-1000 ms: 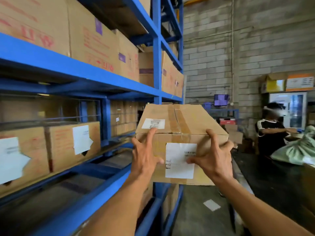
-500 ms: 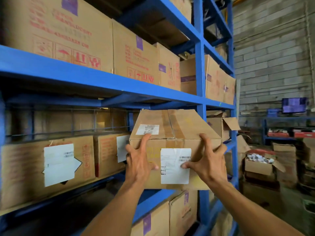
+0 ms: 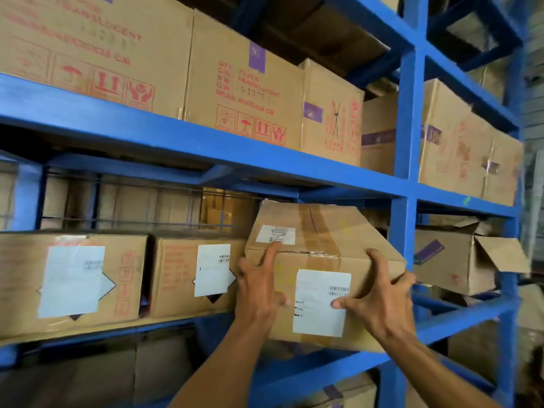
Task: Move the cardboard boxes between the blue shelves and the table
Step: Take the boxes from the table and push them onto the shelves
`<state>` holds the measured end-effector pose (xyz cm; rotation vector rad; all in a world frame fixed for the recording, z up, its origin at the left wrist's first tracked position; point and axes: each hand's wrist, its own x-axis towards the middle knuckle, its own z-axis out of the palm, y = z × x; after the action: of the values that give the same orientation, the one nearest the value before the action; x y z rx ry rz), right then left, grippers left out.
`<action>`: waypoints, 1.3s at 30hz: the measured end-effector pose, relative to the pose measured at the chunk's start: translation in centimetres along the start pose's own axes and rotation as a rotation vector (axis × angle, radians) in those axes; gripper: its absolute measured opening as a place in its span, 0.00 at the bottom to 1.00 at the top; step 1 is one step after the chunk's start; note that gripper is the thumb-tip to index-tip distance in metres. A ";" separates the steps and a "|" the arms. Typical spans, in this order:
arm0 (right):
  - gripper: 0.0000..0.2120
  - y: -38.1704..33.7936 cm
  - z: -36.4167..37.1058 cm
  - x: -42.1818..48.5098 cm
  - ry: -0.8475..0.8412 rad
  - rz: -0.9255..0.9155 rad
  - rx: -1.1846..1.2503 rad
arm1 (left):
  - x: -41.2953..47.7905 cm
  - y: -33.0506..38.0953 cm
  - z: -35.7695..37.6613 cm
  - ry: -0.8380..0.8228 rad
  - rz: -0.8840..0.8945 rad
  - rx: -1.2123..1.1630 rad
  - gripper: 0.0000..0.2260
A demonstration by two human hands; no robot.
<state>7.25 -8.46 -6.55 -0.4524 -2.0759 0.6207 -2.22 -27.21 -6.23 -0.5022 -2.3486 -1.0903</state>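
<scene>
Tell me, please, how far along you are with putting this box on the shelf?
Done: two labelled boxes already sit on the middle shelf. In hand: the left hand and right hand grip a third box, partly in the gap beside them. Left: push it fully in and let go.

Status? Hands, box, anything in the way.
Left hand and right hand both grip taped box. Box tilted, partly inside middle shelf. Tight slot: labelled box at its left, blue upright at its right.
</scene>
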 end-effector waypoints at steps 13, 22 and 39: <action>0.59 7.9 12.1 12.5 -0.131 -0.017 0.097 | 11.1 -3.8 12.6 0.147 0.022 0.152 0.51; 0.59 13.0 17.6 18.5 -0.268 -0.095 0.166 | 12.7 -2.9 18.0 0.205 -0.073 0.221 0.44; 0.47 18.4 24.0 23.3 -0.011 -0.763 -0.037 | 13.6 -0.6 22.2 0.293 0.092 0.929 0.38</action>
<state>-23.85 12.64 -13.30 0.3287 -2.0620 0.1255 -19.77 -8.61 -10.99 -0.0829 -2.2255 0.0409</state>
